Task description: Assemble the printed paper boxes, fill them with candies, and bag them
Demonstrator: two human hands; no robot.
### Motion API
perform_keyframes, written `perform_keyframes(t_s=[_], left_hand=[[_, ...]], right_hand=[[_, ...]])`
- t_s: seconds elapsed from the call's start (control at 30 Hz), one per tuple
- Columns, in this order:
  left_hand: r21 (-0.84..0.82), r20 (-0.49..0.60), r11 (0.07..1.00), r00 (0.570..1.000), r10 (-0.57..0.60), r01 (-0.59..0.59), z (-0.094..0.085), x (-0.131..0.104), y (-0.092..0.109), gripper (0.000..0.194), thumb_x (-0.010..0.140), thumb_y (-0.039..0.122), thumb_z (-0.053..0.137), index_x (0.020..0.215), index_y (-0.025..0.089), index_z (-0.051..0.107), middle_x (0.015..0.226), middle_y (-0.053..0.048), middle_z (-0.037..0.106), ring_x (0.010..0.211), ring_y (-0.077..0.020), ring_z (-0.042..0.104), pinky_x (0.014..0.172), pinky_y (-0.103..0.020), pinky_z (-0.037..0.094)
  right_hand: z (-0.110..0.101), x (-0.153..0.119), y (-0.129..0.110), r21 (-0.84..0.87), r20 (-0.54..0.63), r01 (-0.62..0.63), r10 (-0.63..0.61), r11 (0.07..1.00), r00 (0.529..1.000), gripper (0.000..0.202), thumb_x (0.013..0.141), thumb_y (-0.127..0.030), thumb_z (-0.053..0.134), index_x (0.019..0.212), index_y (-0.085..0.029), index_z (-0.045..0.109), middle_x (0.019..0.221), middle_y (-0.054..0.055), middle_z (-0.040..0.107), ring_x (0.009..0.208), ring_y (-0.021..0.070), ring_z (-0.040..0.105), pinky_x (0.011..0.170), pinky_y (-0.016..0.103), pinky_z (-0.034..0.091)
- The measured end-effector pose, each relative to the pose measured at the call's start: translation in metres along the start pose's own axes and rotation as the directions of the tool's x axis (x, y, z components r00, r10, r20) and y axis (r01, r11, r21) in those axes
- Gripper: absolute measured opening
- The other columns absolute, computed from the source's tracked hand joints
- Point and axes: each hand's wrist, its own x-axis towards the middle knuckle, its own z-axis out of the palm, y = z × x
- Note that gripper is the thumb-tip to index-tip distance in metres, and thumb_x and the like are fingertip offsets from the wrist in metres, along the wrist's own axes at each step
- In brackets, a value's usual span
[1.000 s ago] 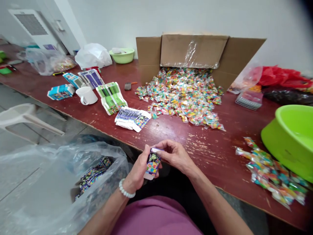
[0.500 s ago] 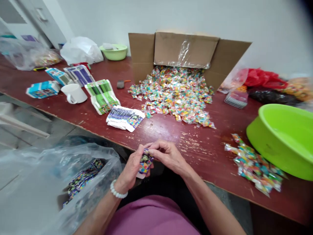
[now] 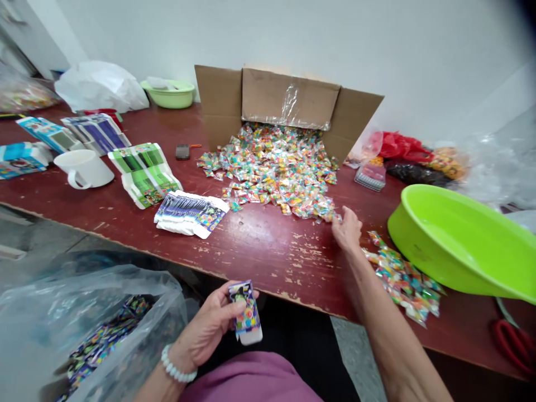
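My left hand (image 3: 211,321) is closed round a small printed cardboard box (image 3: 247,312), its thumb across the dark, colourful front. A white flap sticks out at the box's lower end. Over the table, my right hand (image 3: 348,228) is at the right front edge of a heap of wrapped candies (image 3: 276,167). Its thumb and forefinger are apart beside a candy packet; whether they touch it is hard to tell. A fanned stack of flat purple boxes (image 3: 190,215) lies on the table, left of the heap.
The heap spills from an open cardboard carton (image 3: 288,97). A green basin (image 3: 456,240) and a smaller candy pile (image 3: 408,282) are at right, with red-handled scissors (image 3: 515,343). Green cartons (image 3: 144,173) and a white mug (image 3: 84,167) stand left. A plastic bag (image 3: 138,279) holds printed boxes below the table edge.
My right hand has left the small box and moved right and forward to the candy heap's edge. My left hand keeps the box, lower now. The view has turned right.
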Motion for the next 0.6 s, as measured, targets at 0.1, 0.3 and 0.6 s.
perform_keyframes(t_s=[0.1, 0.3, 0.6], left_hand=[[0.117, 0.050, 0.992, 0.997, -0.059, 0.053, -0.019, -0.007, -0.011, 0.038, 0.069, 0.024, 0.078, 0.101, 0.020, 0.059, 0.087, -0.001, 0.060, 0.077, -0.0156, 0.056, 0.071, -0.029, 0.048], [0.760, 0.075, 0.648, 0.985, -0.156, 0.045, -0.061, -0.018, 0.008, 0.042, 0.063, 0.027, 0.077, 0.105, 0.025, 0.071, 0.096, -0.001, 0.065, 0.091, -0.0211, 0.057, 0.081, -0.029, 0.044], [0.679, 0.149, 0.730, 0.961, -0.232, 0.071, -0.048, -0.019, 0.016, 0.027, 0.077, 0.037, 0.066, 0.098, 0.021, 0.058, 0.084, 0.001, 0.061, 0.068, -0.0139, 0.056, 0.056, -0.021, 0.041]], right_hand=[[0.004, 0.017, 0.024, -0.027, 0.077, 0.007, -0.005, 1.000, 0.997, 0.048, 0.084, -0.030, 0.052, 0.129, -0.016, 0.057, 0.134, 0.020, 0.054, 0.121, 0.0406, 0.045, 0.098, 0.063, 0.033], [0.022, -0.015, 0.022, 0.087, 0.136, 0.110, -0.121, 0.990, 0.983, 0.037, 0.078, -0.037, 0.059, 0.108, -0.017, 0.069, 0.116, 0.016, 0.062, 0.112, 0.0346, 0.049, 0.100, 0.052, 0.033], [0.020, -0.080, -0.016, 0.508, 0.356, -0.018, -0.191, 0.861, 0.915, 0.046, 0.078, -0.055, 0.062, 0.097, -0.015, 0.071, 0.077, 0.006, 0.069, 0.058, 0.0157, 0.056, 0.058, 0.029, 0.046]])
